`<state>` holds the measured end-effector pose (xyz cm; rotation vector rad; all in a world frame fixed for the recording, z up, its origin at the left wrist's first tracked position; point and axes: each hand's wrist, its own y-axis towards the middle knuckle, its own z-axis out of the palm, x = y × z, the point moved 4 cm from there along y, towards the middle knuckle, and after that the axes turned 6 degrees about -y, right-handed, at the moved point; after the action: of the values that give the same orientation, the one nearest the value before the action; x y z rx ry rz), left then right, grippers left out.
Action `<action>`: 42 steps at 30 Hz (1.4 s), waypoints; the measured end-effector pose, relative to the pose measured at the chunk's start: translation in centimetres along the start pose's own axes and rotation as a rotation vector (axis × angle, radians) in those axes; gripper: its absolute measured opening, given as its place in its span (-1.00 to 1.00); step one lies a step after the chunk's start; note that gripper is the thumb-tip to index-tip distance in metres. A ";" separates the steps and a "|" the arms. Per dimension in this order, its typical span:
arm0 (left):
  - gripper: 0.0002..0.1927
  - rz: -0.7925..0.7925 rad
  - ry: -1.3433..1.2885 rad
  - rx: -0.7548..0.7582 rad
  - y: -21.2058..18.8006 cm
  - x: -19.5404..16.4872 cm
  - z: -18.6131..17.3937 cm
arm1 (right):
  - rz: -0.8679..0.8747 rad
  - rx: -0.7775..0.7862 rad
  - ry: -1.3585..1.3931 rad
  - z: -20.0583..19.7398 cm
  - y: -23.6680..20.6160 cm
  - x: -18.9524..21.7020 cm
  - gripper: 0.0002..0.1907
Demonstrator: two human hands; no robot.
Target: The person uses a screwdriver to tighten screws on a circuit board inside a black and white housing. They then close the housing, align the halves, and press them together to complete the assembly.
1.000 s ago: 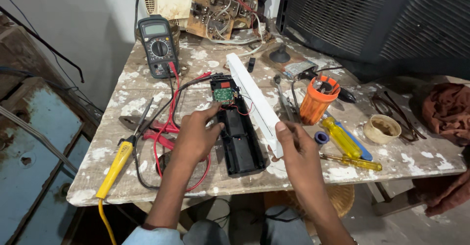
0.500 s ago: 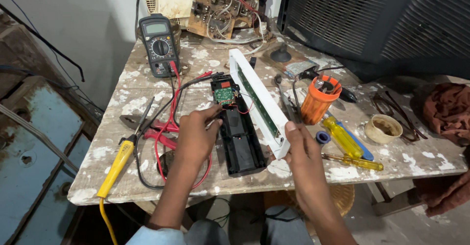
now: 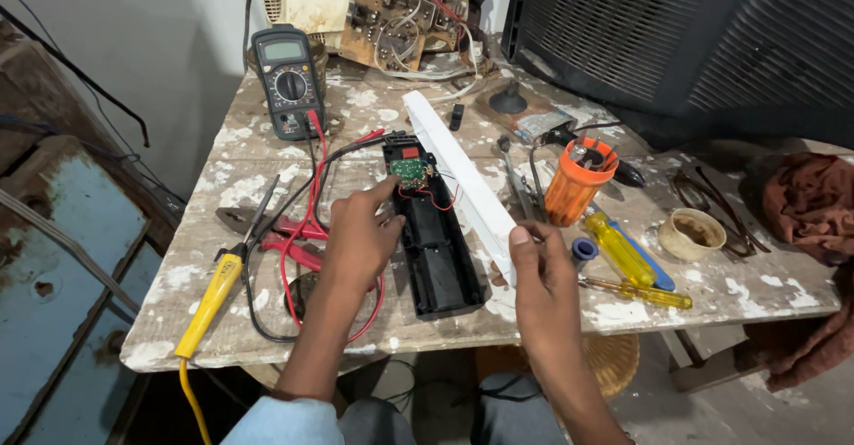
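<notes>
Black casing: laid open lengthwise at the middle of the paint-spattered table, with a small green circuit board and thin red wires seated at its far end.
White cover: lifted off the casing and tilted on edge along its right side, gripped at the near end by the right hand.
Left hand: rested on the casing's left wall, fingers loosely curled, index stretched toward the board (nothing is grasped).
Step in hand: judged to be the opening-up, the cover parted and the inside exposed.
Next move: a steady casing and a clear spot for the cover are called for, perhaps the multimeter leads at the board.
Hidden: board details too small to read; right fingertips masked by the cover; red pliers partly covered by the left wrist.
</notes>
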<state>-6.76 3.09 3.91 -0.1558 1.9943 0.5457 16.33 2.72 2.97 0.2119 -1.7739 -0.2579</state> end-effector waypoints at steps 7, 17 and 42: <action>-0.44 0.242 0.132 0.004 -0.1 -1.7 -0.5 | 0.061 -0.020 -0.023 0.0 0.0 0.2 -0.61; -0.57 0.101 0.195 0.104 -1.0 -2.1 -0.5 | 0.080 -0.038 -0.077 0.0 -0.3 0.5 -0.58; -0.50 0.156 -0.199 0.012 0.1 -3.1 1.1 | -0.292 -0.202 -0.286 1.2 -2.3 3.3 -0.66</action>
<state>-4.43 3.23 6.22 0.0598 1.8242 0.6240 14.50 -0.34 5.14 0.3004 -1.9815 -0.7034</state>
